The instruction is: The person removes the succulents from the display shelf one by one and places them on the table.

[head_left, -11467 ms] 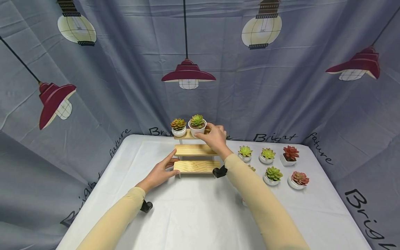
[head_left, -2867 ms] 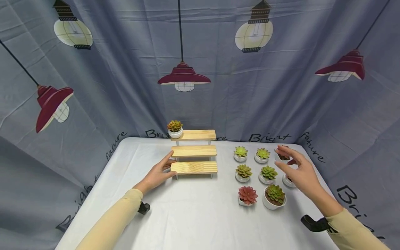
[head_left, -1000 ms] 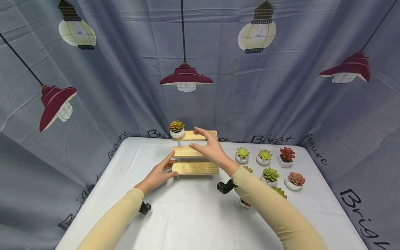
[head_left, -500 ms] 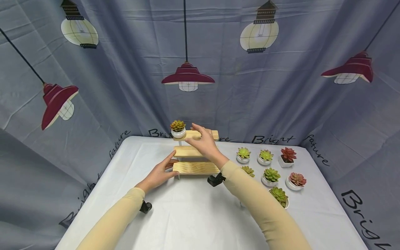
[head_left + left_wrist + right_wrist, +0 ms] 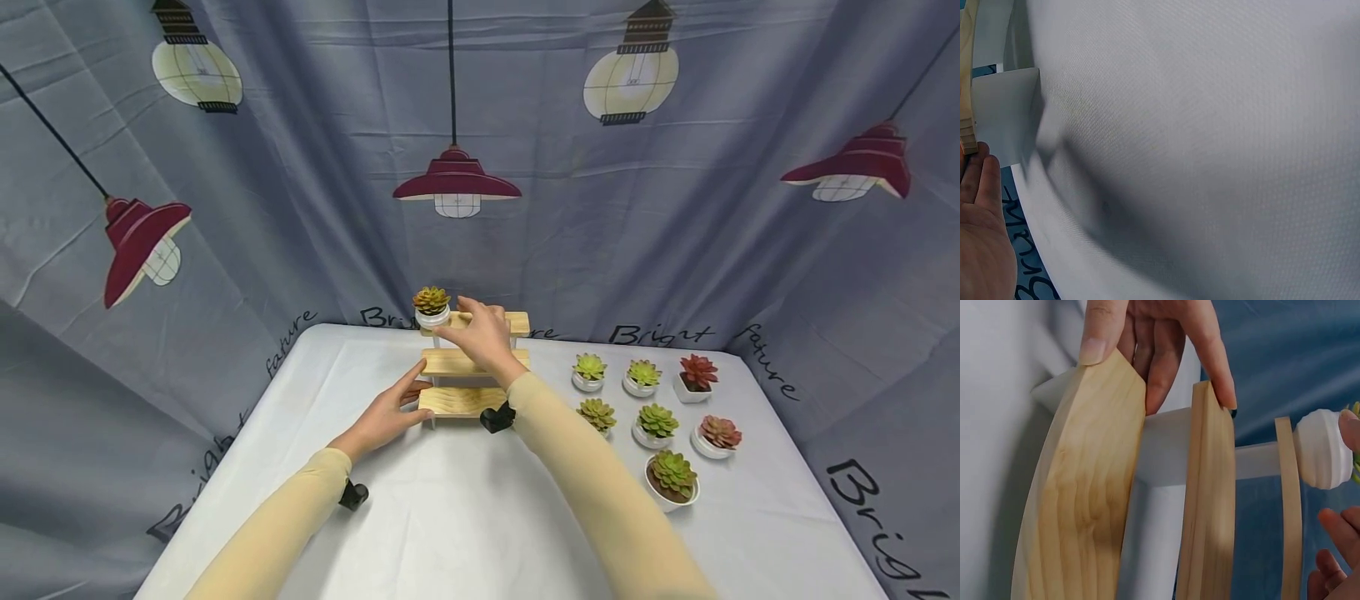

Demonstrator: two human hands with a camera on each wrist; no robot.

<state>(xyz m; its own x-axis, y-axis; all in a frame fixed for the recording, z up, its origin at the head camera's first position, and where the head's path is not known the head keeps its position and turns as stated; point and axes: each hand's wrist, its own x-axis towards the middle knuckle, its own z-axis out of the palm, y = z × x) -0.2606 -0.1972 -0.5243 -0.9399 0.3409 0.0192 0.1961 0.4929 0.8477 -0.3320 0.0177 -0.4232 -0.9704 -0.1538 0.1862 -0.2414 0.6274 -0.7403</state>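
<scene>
A three-tier wooden plant stand [image 5: 472,364] with white legs is at the table's back. My left hand [image 5: 382,419] grips its left end; in the right wrist view the thumb lies on the bottom board [image 5: 1085,487] and the index fingertip touches the middle board [image 5: 1210,475]. An orange-green succulent in a white pot [image 5: 431,308] sits on the left end of the top tier. My right hand [image 5: 483,335] is just right of that pot, thumb and fingers spread apart. Its thumb overlaps the pot [image 5: 1322,449] in the right wrist view; contact is unclear.
On the right of the white table [image 5: 450,517] several potted succulents stand in rows, among them a red one [image 5: 697,375], a pinkish one [image 5: 717,435] and a larger green one [image 5: 672,479]. A grey-blue printed curtain [image 5: 525,250] hangs behind the table.
Earlier my right hand held the larger green succulent at the top tier; that plant now stands on the table. The hand has since come from the right-hand plants to the orange-green one. Left hand stayed.
</scene>
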